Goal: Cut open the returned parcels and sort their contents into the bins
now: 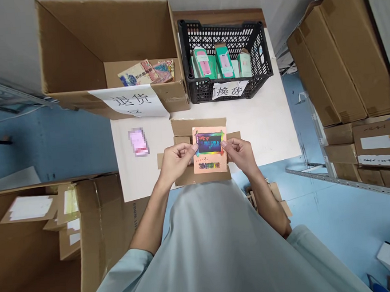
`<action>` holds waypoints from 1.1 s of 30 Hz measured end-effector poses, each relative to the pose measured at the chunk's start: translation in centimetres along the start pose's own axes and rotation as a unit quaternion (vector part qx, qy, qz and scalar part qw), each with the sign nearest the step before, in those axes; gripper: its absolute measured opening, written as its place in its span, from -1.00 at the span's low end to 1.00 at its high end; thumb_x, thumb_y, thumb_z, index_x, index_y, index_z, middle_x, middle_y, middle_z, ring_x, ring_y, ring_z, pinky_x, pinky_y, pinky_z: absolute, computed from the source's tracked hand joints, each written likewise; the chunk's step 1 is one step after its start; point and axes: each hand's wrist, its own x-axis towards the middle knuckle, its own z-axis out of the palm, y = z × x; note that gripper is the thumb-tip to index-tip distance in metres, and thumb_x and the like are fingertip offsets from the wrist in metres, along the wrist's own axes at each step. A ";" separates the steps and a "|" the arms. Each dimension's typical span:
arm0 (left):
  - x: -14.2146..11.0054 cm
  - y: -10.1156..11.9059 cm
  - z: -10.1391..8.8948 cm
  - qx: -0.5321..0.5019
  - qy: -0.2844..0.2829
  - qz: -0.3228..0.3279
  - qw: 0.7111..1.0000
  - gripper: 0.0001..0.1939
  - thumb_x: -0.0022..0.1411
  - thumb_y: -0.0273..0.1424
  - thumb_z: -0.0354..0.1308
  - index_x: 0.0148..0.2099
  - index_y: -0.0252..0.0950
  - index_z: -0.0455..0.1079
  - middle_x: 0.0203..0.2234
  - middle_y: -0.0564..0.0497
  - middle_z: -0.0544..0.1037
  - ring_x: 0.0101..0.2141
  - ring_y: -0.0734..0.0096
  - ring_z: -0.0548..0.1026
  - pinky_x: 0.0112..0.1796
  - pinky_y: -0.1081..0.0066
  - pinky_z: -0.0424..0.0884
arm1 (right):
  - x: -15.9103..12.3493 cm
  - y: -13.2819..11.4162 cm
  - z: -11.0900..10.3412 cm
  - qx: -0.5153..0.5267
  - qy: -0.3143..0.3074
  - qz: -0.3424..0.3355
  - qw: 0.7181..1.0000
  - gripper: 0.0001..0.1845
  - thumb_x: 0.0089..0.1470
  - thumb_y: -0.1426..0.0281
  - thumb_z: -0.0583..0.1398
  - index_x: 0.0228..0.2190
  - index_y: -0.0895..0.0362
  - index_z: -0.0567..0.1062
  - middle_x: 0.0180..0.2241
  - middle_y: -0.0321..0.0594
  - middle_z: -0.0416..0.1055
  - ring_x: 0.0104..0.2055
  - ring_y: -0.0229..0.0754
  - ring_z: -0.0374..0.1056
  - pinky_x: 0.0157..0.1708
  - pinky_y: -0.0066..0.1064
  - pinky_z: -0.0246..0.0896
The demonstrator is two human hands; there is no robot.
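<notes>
Between my two hands is a pink card with a shiny rainbow-edged dark picture panel. My left hand pinches its left edge between thumb and fingers. The right edge is pinched the same way by my right hand. The card is above an opened small cardboard box at the table's front edge, its flaps spread out. The card and my hands hide the inside of this box.
A large labelled cardboard box with flat printed packets stands back left. Beside it, a black crate holds several green-and-pink boxes. A blurred pink item lies on the white table. Stacked cartons line the right.
</notes>
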 end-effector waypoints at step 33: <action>-1.4 -3.2 5.3 0.094 0.093 0.090 0.987 -0.35 0.37 -0.04 0.45 0.41 -0.09 0.48 0.14 -0.11 0.76 0.08 0.03 0.76 0.19 0.08 0.67 | -0.7 4.0 2.8 0.052 -0.028 -0.008 0.998 -0.15 0.15 -0.20 0.46 0.31 -0.06 0.56 0.35 -0.03 0.56 0.31 0.08 0.58 0.21 -0.14 0.63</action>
